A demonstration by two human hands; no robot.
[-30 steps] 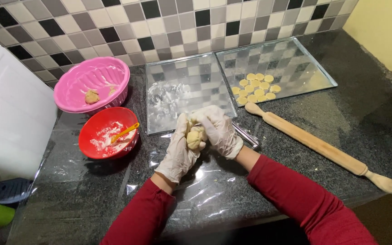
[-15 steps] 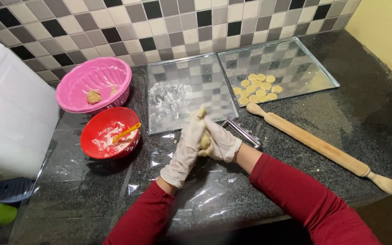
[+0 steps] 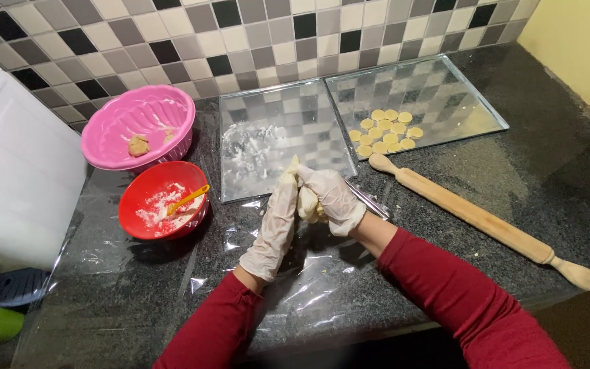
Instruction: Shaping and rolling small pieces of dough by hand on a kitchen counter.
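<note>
Both my hands wear thin white gloves and press a pale lump of dough [image 3: 306,203] between them, above a clear plastic sheet [image 3: 308,287] on the dark granite counter. My left hand [image 3: 274,225] stands flat and upright against the lump's left side. My right hand [image 3: 332,198] cups it from the right. Most of the dough is hidden between the palms. Red sleeves cover both forearms.
A floured metal tray [image 3: 268,147] lies just beyond my hands; a second tray [image 3: 445,102] to its right holds several small dough discs [image 3: 385,130]. A wooden rolling pin [image 3: 479,219] lies right. A red flour bowl [image 3: 164,199] and pink bowl [image 3: 138,126] sit left, beside a white container [image 3: 15,171].
My hands have gone from cupping the dough loosely to rubbing it between flat palms; the left hand slid forward and stands more upright. Nothing else moved.
</note>
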